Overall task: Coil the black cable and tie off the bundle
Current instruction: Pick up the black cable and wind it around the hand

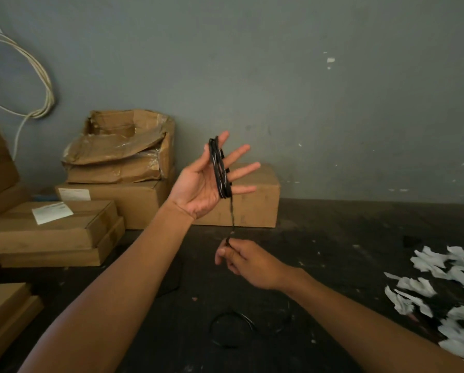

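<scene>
Black loops of slack cable [236,328] lie on the dark floor [333,238] nearest the camera, below and in front of the raised left hand, which serves as our landmark. Just under that hand, the right hand [245,261] is pinched shut, thumb against fingertips, on a single strand of the black cable, and that strand runs straight up from the pinch to the coil above. Up there, the left hand [208,181] is lifted palm-open, fingers spread and pointing to the right, with the coil [220,169] wound in several turns around the four fingers near their bases, the thumb outside the loops. So the two hands are apart, one above the other, joined only by that short strand. Off to the right of the left hand, torn white paper scraps [446,286] litter the floor. To its left sit flat cardboard boxes [50,232], one with a white label [52,212]. Directly behind it is a closed carton [255,208], and left of that a crumpled, torn-open box [126,146] rests on another. Farthest back, a grey wall [306,90] rises, with pale cord [41,84] looping down its upper left.
</scene>
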A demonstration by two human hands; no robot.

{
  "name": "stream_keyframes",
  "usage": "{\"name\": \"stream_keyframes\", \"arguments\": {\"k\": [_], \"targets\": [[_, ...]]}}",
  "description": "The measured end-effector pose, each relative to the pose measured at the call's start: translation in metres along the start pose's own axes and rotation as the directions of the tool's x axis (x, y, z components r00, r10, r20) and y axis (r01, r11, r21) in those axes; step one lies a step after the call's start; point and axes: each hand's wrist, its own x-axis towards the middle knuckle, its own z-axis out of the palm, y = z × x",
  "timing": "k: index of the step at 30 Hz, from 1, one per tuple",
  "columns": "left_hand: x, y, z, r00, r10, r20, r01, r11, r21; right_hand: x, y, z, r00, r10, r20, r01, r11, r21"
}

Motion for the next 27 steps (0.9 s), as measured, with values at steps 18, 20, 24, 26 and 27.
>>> {"name": "stream_keyframes", "arguments": {"k": [18,20,24,26,27], "targets": [[-0.01,-0.017,-0.041,0.912,-0.04,-0.409,0.206,0.906,0.37,0.001,-0.071,-0.062,0.99,-0.121,-0.066,0.083,0.909,-0.409],[-0.02,-0.022,-0.045,0.907,-0.137,-0.397,0.312,0.853,0.418,0.004,-0.072,-0.078,0.988,-0.088,-0.13,0.033,0.926,-0.376],[-0.039,-0.028,-0.045,0.877,-0.322,-0.356,0.457,0.788,0.413,0.012,-0.06,-0.099,0.979,-0.012,-0.202,-0.049,0.955,-0.293],[-0.045,-0.028,-0.042,0.867,-0.395,-0.304,0.493,0.767,0.41,0.016,-0.056,-0.103,0.977,-0.008,-0.213,-0.053,0.958,-0.281],[-0.048,-0.028,-0.041,0.861,-0.421,-0.284,0.506,0.758,0.411,0.019,-0.056,-0.104,0.975,-0.013,-0.221,-0.049,0.961,-0.272]]}}
